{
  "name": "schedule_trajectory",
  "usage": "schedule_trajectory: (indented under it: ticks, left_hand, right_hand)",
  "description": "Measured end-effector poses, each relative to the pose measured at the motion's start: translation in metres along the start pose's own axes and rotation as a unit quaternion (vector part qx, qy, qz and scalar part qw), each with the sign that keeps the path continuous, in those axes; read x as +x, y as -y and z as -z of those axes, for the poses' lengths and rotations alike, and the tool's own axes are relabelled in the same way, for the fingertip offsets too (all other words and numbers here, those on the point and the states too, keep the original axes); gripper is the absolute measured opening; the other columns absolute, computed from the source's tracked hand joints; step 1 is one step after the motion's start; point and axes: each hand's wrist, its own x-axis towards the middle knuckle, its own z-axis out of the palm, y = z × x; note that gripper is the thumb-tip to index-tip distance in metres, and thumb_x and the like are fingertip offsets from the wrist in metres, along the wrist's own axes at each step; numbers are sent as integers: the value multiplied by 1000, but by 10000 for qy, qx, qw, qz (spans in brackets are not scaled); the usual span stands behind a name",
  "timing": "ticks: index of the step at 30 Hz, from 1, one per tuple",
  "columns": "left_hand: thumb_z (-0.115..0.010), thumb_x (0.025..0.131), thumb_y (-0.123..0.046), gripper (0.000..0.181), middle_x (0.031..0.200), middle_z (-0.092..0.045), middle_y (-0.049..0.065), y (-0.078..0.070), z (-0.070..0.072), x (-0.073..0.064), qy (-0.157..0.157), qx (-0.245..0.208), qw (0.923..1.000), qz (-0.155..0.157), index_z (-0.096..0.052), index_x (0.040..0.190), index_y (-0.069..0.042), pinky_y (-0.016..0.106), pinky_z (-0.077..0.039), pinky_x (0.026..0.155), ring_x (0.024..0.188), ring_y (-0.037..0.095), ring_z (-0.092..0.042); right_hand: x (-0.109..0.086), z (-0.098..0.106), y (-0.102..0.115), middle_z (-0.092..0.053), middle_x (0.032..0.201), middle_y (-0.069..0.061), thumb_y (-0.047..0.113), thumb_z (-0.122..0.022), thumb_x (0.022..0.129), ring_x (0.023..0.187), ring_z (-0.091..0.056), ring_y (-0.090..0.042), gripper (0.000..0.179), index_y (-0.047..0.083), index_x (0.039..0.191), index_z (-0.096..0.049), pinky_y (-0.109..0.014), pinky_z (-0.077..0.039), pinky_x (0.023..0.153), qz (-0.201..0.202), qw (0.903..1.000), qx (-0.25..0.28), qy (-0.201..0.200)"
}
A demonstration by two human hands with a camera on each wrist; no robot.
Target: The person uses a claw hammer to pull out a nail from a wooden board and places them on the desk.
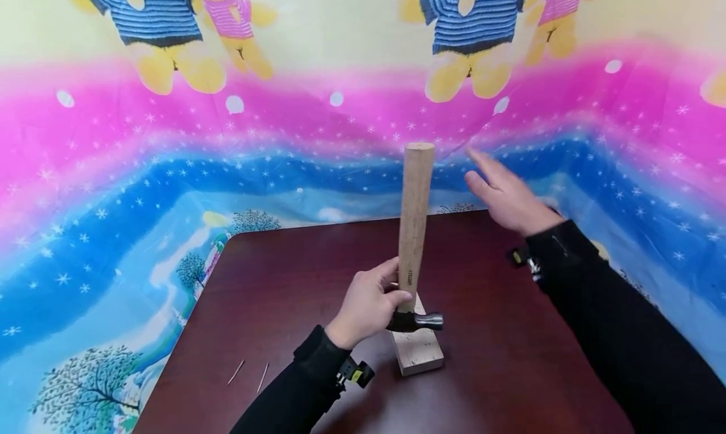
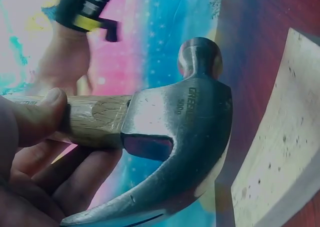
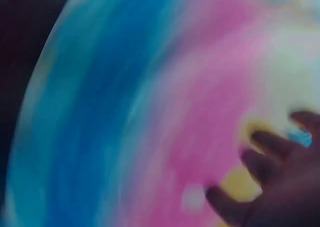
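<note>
A claw hammer [image 1: 416, 232] stands handle up and head down, slightly tilted. My left hand [image 1: 368, 303] grips its wooden handle just above the head, thumb on one side. In the left wrist view the steel hammer head [image 2: 200, 122] shows its claw and round face, with a gap between it and the pale wooden block [image 2: 280, 152]. That block [image 1: 420, 352] lies on the table under the hammer, its top dotted with small dark marks. To the right of the handle, my right hand [image 1: 510, 194] is raised in the air, fingers extended, holding nothing; it is blurred in the right wrist view.
Two thin nails [image 1: 236, 372] [image 1: 263, 378] lie on the dark red table [image 1: 295, 264], left of my left forearm. A printed cloth [image 1: 317, 125] with bears and snowflakes hangs behind and along both sides of the table.
</note>
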Motion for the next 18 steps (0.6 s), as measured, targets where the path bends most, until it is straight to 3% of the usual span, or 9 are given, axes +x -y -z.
schedule_trajectory:
  ticks: [2,4,9,11,14,18]
  left_hand:
    - [-73,99,1,59,130,-79,22,0,2,-1,-50,32,9999,145,-58,156,-7,46,-68,95,117,33,-80]
    - [-73,100,1,60,131,-78,23,2,4,-4,-105,64,9996,243,-57,157,-7,49,-67,95,118,35,-80]
    - [-74,100,0,58,130,-79,22,9,3,-13,-35,55,9985,548,-58,156,-7,46,-68,94,117,37,-79]
    - [-74,100,-1,58,130,-79,21,11,5,-14,27,-34,9972,752,-59,155,-8,44,-68,88,116,37,-79]
    - [-75,100,-2,59,129,-79,22,15,12,-13,37,-170,9934,1132,-58,155,-8,41,-67,84,114,36,-80]
    - [-75,98,0,61,125,-79,24,23,24,-14,91,-289,9877,1531,-56,156,-5,38,-69,83,109,34,-81]
  right_hand:
    - [8,18,-19,-1,186,-14,67,-22,114,172,2,-44,80,22,177,-2,-81,1,131,-833,9884,-1257,-193]
    - [18,28,-34,5,185,-16,72,-20,111,172,8,-45,86,21,176,2,-82,5,129,-1205,9755,-1835,-140]
    - [29,36,-54,7,184,-22,79,-21,108,170,12,-47,93,21,177,1,-85,12,126,-1600,9567,-2426,140]
    - [30,42,-59,9,182,-26,82,-22,106,168,16,-51,97,20,177,2,-87,16,123,-1784,9476,-2634,296]
    - [33,52,-65,11,179,-31,83,-22,105,164,21,-56,100,18,177,0,-89,20,119,-1981,9359,-2882,422]
    - [35,63,-73,12,178,-34,84,-23,104,162,23,-60,101,17,177,-2,-91,22,115,-2076,9272,-3079,491]
